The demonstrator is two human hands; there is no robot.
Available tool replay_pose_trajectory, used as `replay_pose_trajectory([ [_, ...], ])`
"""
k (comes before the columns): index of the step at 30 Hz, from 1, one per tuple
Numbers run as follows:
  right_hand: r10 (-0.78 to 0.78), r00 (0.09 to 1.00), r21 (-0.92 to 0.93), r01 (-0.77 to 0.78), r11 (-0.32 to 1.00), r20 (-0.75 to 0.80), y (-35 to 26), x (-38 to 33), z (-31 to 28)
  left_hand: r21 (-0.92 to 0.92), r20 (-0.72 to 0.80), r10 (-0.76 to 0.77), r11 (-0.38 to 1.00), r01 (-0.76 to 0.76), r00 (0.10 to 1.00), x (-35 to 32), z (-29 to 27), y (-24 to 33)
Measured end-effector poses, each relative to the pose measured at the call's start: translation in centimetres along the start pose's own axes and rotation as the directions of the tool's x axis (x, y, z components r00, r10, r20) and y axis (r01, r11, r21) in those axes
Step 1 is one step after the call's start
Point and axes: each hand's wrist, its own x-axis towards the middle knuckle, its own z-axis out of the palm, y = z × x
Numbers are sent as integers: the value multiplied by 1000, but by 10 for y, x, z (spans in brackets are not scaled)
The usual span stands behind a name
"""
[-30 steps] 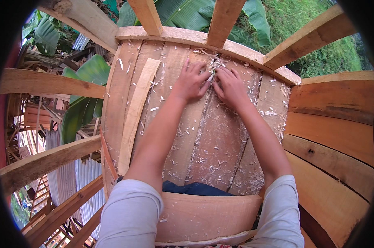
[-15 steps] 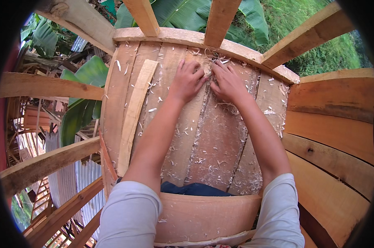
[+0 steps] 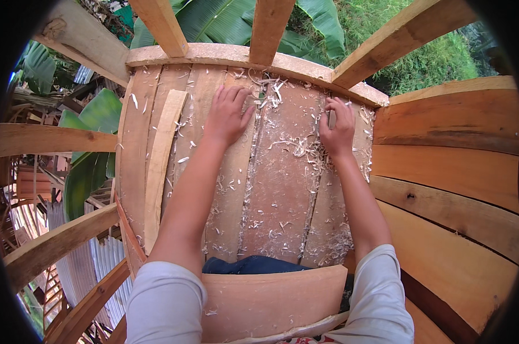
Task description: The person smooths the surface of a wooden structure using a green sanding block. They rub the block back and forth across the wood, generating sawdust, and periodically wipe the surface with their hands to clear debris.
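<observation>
A floor of curved reddish planks (image 3: pixel 276 195) lies in front of me, strewn with pale wood shavings (image 3: pixel 297 146). My left hand (image 3: pixel 228 114) rests flat, fingers spread, on a plank near the far rim. Further right, my right hand (image 3: pixel 337 126) presses on another plank, fingers bent among the shavings next to the side wall. Neither hand holds anything. A loose pale batten (image 3: pixel 159 166) lies lengthwise to the left of my left arm.
A curved wooden rim (image 3: pixel 213 54) closes the far end, with timber ribs (image 3: pixel 268 28) rising from it. Stacked planks form a wall (image 3: pixel 448 172) on the right. On the left, open ribs (image 3: pixel 53 140) show banana leaves and corrugated sheets far below.
My hands were close together at the middle of the far end. They have moved apart, the left one to the left and the right one toward the side wall.
</observation>
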Motion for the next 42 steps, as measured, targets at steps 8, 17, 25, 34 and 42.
replay_pose_trajectory([
  [8, 264, 947, -356, -187, 916, 183, 6, -15, 2, 31, 11, 44, 999, -44, 999, 1, -3, 2],
  [17, 228, 971, -193, -237, 952, -68, 27, 12, -24, 26, 33, 29, 999, -30, 999, 1, -5, 4],
  [25, 297, 953, -340, -298, 892, -55, 78, -12, -20, 64, 59, 31, 997, -34, 998, 2, -4, 5],
  [34, 79, 996, -125, -75, 989, 31, 13, 4, -27, 18, 28, 28, 999, -28, 999, -1, -4, 5],
  [42, 174, 940, -73, -159, 985, 292, -3, -40, -32, 18, 31, 29, 999, -29, 999, 1, -4, 6],
])
